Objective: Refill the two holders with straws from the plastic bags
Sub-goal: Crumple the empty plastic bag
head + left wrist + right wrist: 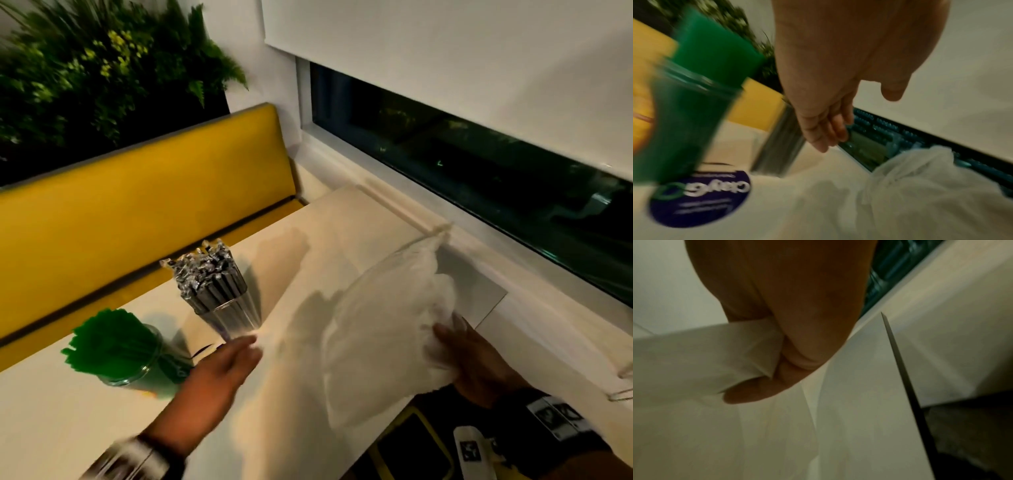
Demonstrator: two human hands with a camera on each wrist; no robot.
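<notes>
Our right hand clutches a blurred plastic bag, contents indiscernible, while our left hand hovers loose-fingered, holding nothing.

my bag: see-through white | left straws: green | far straws: black, shiny wrap | bench: yellow | table: cream | sticker: dark blue, white words

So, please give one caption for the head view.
Right hand grips white plastic bag; open left hand near two full straw holders.
</notes>
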